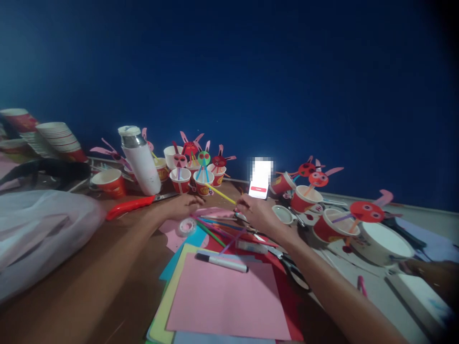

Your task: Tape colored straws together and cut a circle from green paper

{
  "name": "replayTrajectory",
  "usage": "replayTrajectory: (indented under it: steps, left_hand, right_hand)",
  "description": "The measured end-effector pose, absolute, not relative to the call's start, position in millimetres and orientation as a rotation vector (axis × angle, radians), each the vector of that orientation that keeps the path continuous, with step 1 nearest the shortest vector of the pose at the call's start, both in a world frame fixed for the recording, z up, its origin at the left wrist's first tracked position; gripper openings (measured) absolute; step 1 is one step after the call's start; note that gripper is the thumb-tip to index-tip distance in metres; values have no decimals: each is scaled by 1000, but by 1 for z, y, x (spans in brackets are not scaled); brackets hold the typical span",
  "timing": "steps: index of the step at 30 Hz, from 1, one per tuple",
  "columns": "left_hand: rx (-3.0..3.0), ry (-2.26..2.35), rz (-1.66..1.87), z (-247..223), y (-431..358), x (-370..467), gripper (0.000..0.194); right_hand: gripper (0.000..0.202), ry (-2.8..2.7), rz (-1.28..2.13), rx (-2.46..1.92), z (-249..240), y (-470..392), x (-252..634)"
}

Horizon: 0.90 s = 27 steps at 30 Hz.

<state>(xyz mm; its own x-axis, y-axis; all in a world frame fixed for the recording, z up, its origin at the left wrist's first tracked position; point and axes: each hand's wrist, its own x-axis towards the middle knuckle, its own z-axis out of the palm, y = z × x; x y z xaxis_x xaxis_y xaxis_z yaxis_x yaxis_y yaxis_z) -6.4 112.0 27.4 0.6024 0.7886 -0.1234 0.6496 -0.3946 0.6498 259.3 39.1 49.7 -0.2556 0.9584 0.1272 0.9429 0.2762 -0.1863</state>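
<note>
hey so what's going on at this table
A person's right hand holds a yellow stick. Their left hand is near the tip of a red-handled blade; whether it holds anything is unclear. A marker lies on pink paper, and several paper cups with paper faces stand beyond.

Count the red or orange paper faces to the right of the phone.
3: the rearmost face by the tipped cup; the middle face above the upright cup in front of it; the nearest face, farthest right. Others may be hidden behind these.
</note>
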Motion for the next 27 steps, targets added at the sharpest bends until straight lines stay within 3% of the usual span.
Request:
replayTrajectory:
  steps: [4,11,19,27]
  left_hand:
    - [2122,1078,218,26,117,-4,46]
    - [2172,1133,191,40,110,-5,54]
    - [2526,1314,233,42,109,6,25]
    - [2586,1442,153,26,119,16,18]
  right_hand:
    - [17,-2299,291,-1612,39,11,250]
    - [19,-2367,40,-1653,25,-1,258]
    - [18,-2466,-92,-1704,17,6,253]
    - [27,-2576,-86,-1665,21,14,237]
